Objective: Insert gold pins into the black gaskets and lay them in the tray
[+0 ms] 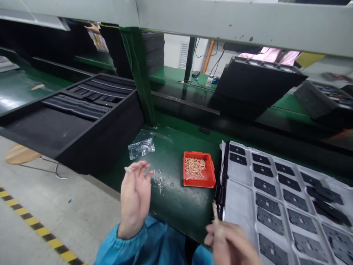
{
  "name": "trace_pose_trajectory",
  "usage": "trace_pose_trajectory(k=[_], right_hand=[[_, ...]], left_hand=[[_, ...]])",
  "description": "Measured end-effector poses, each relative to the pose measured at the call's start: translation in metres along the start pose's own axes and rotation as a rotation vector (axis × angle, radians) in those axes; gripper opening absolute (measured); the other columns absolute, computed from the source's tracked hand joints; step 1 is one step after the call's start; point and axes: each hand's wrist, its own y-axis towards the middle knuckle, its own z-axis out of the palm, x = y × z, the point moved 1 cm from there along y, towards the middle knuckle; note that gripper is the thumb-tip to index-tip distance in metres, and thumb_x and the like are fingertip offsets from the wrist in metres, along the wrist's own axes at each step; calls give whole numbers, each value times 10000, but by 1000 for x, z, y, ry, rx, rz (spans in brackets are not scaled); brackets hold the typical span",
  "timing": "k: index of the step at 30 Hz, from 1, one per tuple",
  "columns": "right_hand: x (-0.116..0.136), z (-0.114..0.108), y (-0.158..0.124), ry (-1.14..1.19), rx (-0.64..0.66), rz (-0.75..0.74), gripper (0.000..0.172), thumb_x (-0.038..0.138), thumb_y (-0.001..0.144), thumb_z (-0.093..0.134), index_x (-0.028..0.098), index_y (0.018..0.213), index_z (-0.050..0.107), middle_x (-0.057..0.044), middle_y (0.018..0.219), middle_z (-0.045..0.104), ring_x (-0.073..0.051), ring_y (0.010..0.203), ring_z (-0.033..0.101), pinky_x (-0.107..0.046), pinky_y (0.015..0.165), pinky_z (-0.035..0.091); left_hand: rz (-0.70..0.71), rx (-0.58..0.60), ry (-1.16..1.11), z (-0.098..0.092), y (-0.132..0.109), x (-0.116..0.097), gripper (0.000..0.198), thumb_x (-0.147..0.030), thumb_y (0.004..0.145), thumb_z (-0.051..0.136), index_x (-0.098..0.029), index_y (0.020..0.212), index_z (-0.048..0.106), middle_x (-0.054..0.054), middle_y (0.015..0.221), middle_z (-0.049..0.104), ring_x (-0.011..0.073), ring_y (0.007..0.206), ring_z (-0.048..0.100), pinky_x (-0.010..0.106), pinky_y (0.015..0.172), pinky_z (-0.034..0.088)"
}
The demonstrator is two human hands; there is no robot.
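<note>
My right hand (228, 244), at the bottom edge of the view, is pinching a thin wooden stick (214, 214), which is standing up from my fingers close beside the white sheet. My left hand (135, 195) is open and raised over the bench, with the fingers a little curled, and it is gripping nothing. My blue sleeve (124, 246) is lying against the bench edge. Just right of my left fingers, small shiny bits (158, 182) are lying on the green bench (179, 209). The red tray (199, 170) is holding many wooden sticks (195, 168), probably sitting there so both hands are reaching it easily. To its right, the white sheet (239, 195) with black pieces (264, 186) is covering the bench, and only a narrow strip of green is showing between them. Farther, at upper left, a clear plastic bag (141, 144) is lying beside the black foam box (68, 125).
</note>
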Motion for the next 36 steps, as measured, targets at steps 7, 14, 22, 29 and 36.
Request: trace_pose_trajectory(k=[7, 14, 22, 29, 36], right_hand=[[-36, 16, 36, 292, 480, 530, 703, 573, 866, 752, 184, 1413, 545, -87, 1041, 692, -113, 661, 587, -238, 550, 467], [-4, 28, 22, 720, 702, 641, 468, 603, 914, 710, 138, 945, 669, -22, 726, 659, -27, 492, 413, -181, 481, 276], [3, -31, 17, 810, 160, 569, 422, 552, 882, 772, 182, 748, 618, 23, 637, 582, -24, 461, 340, -214, 490, 182], [-4, -55, -1, 851, 107, 572, 391, 533, 817, 838, 194, 838, 644, 3, 686, 610, -42, 489, 398, -224, 524, 212], [-47, -113, -1, 771, -207, 478, 279, 485, 881, 783, 235, 894, 659, 7, 773, 571, -79, 580, 432, -224, 557, 362]], left_hand=[[-6, 541, 56, 2, 14, 49, 1163, -885, 472, 813, -310, 1456, 585, 113, 1650, 413, 376, 1511, 372, 424, 1155, 457], [-153, 825, 99, 6, -1, 76, 1218, -819, 480, 833, -316, 1536, 494, 161, 1569, 507, 379, 1415, 503, 448, 1145, 453], [-60, 1126, 477, 82, 20, 63, 516, -601, 960, 632, -183, 1259, 681, 136, 1068, 744, 274, 954, 720, 413, 887, 551], [520, 1394, 1515, 259, 22, 172, 444, -123, 725, 884, -81, 1103, 655, 236, 1363, 578, 406, 1294, 508, 528, 1071, 416], [591, 1376, 1687, 243, 31, 195, 385, -257, 843, 801, -134, 1158, 619, 138, 1362, 534, 339, 1269, 486, 520, 1056, 424]])
